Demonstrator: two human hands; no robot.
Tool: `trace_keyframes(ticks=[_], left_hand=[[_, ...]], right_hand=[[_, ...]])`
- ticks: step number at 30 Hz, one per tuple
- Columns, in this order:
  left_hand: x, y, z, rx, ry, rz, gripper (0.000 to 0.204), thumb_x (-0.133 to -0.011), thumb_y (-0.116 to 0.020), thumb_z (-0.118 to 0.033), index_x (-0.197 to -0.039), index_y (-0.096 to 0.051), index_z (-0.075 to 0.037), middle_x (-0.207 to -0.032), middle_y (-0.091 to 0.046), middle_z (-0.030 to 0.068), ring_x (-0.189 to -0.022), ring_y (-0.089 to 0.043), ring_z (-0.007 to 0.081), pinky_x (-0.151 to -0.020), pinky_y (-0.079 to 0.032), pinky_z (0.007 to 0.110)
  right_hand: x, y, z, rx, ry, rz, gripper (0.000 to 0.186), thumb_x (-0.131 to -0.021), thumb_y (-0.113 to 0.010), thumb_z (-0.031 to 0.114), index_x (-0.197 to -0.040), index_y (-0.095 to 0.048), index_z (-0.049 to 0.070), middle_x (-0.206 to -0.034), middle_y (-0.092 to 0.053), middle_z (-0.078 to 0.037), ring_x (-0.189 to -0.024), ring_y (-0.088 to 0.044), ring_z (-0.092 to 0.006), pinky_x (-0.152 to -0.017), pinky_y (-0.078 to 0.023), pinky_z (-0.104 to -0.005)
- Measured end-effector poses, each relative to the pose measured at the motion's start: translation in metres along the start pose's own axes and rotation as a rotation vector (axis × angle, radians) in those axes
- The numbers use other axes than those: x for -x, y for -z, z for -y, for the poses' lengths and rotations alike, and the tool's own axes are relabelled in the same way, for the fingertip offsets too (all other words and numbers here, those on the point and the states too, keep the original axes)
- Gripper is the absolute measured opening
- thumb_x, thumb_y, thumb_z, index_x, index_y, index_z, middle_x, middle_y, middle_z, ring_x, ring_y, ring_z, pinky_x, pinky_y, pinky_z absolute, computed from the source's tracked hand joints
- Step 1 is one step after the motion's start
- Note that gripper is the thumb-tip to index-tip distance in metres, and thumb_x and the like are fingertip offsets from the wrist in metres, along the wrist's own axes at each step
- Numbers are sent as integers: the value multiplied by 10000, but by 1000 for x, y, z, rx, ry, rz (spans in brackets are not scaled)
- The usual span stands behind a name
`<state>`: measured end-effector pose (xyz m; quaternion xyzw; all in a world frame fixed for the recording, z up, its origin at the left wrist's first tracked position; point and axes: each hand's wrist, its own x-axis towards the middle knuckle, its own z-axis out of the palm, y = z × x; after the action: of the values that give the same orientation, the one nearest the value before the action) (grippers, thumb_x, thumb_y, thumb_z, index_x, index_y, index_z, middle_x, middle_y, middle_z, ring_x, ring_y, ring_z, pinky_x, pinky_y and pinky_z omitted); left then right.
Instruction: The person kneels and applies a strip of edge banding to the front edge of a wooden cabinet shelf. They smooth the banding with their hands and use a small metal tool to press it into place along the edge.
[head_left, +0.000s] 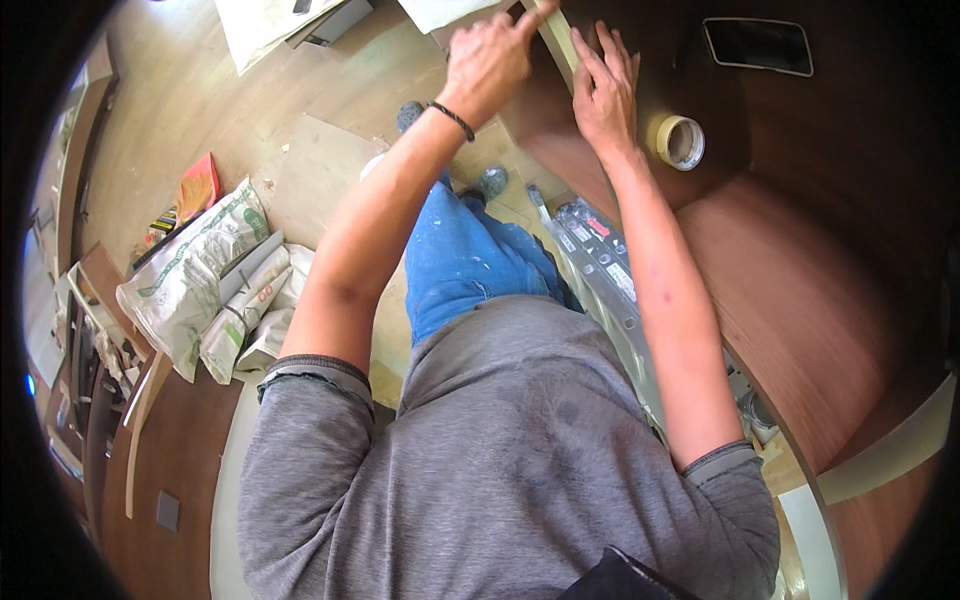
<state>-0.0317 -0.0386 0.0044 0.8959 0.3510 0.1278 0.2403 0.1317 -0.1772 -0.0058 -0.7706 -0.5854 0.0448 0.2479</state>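
Note:
My left hand (492, 55) reaches to the top of a pale edge strip (555, 40) on dark brown wood, index finger stretched onto it, other fingers loosely bent; its tip is near the frame's edge. My right hand (605, 90) lies with fingers extended along the wood beside the strip. To its right on the dark brown panel (820, 270) are a roll of masking tape (667, 142) and, higher up, a phone (757, 45). Below the panel, by my right forearm, lie clear packaged metal parts (595, 245), their exact kind unclear.
On the wooden floor (310, 90) at left lie white sacks (195, 285), a red dustpan-like object (198, 188) and stacked boards and offcuts (95, 340). Papers (255, 25) sit on something at the top. My legs and shoes are below my hands, beside the brown panel's edge.

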Motion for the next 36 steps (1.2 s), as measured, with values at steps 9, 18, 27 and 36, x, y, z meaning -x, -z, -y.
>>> trace_keyframes(ticks=[9,18,27,36], left_hand=[[1,-6,-8,-5,26,47,812,-973,-618,-142,-1706,-397,-411,-1062,-775,163,-869,-798,372,-721,-639,504],[-9,-3,10,10,-12,66,773,-995,-611,-138,-1694,-405,-399,-1036,-753,144,-839,-776,339,-682,-611,505],[45,-22,-9,76,-265,220,889,-1019,-616,-124,-1780,-228,-368,-1089,-724,127,-967,-744,323,-794,-594,465],[16,7,31,0,-302,287,948,-998,-632,-94,-1792,-178,-345,-1091,-712,122,-984,-722,304,-833,-561,471]], right_hand=[[26,12,11,5,-68,9,523,-1131,-572,292,-1638,-553,168,-1712,-475,-172,-1593,-411,-423,-1326,-248,-645],[42,26,17,28,-94,74,545,-1148,-556,329,-1659,-519,142,-1730,-451,-167,-1597,-404,-430,-1328,-254,-630],[89,39,62,251,-208,221,711,-1067,-624,234,-1726,-387,112,-1804,-314,-162,-1667,-283,-399,-1353,-212,-618],[113,12,98,354,-425,173,925,-1022,-679,309,-1760,-206,13,-1834,-182,-229,-1696,-146,-453,-1361,-106,-652]])
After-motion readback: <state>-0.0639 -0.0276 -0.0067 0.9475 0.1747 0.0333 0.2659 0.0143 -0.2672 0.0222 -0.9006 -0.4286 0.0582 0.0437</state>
